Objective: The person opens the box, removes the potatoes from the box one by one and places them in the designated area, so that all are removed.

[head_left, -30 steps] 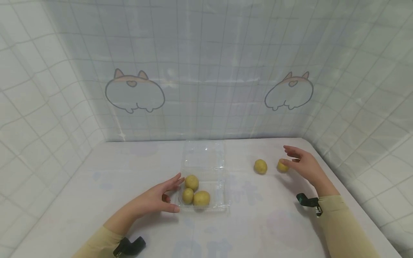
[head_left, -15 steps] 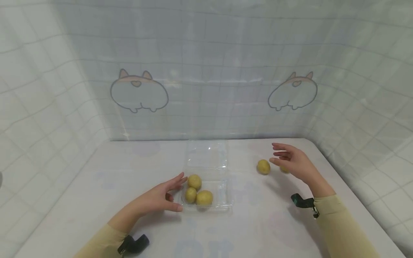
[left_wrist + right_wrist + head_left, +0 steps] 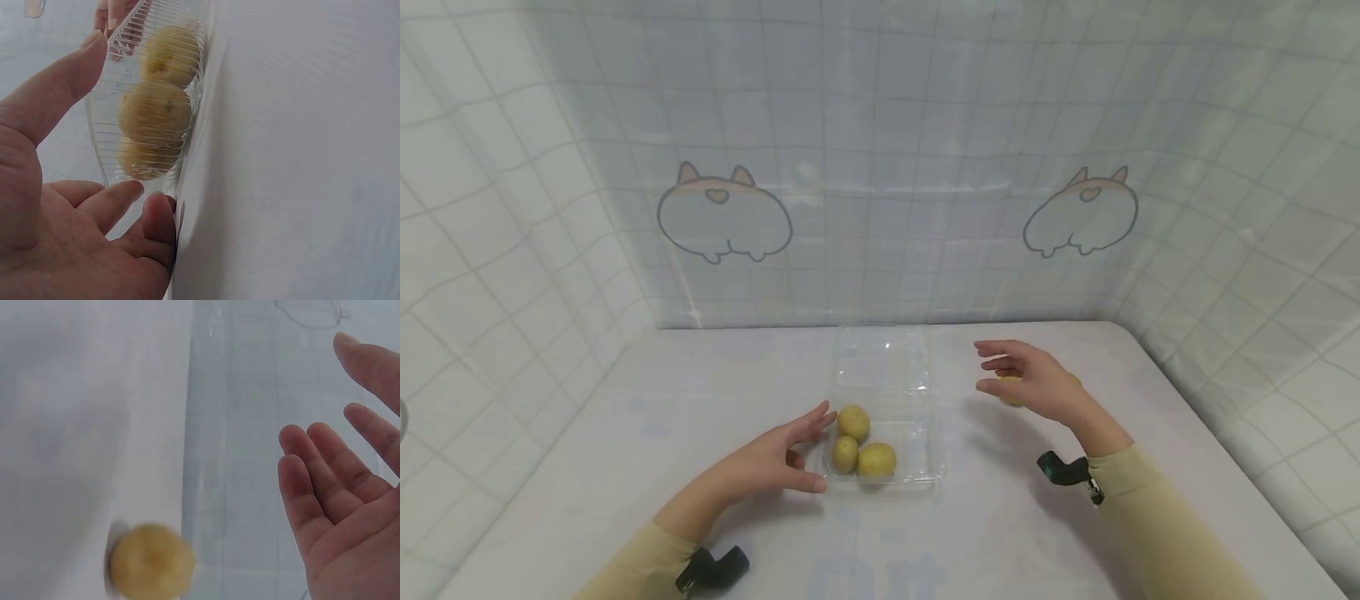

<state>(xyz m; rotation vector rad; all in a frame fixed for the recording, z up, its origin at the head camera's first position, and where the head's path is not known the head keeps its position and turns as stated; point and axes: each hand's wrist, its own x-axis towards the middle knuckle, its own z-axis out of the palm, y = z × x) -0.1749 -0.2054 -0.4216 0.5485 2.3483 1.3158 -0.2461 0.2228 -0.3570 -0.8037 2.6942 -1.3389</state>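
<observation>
Three potatoes (image 3: 877,460) lie in the box (image 3: 913,446) at lower centre, beside our uncurled left hand (image 3: 771,458); at centre right, one loose potato (image 3: 1013,402) lies just below our nearer right hand (image 3: 1037,385), relaxed and empty.

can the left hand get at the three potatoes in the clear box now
Probably yes: the lid lies open, nothing covers the potatoes, and the left hand is at the side of the box.

I've got a gridded backdrop (image 3: 902,108) w/ 2 cartoon animal drawings (image 3: 725,221), 1 on L & 1 on R; gridded side sheets, L (image 3: 490,250) & R (image 3: 1247,250); pale tabletop (image 3: 722,375) w/ faint bluish prints (image 3: 838,575) nr the front.
</observation>
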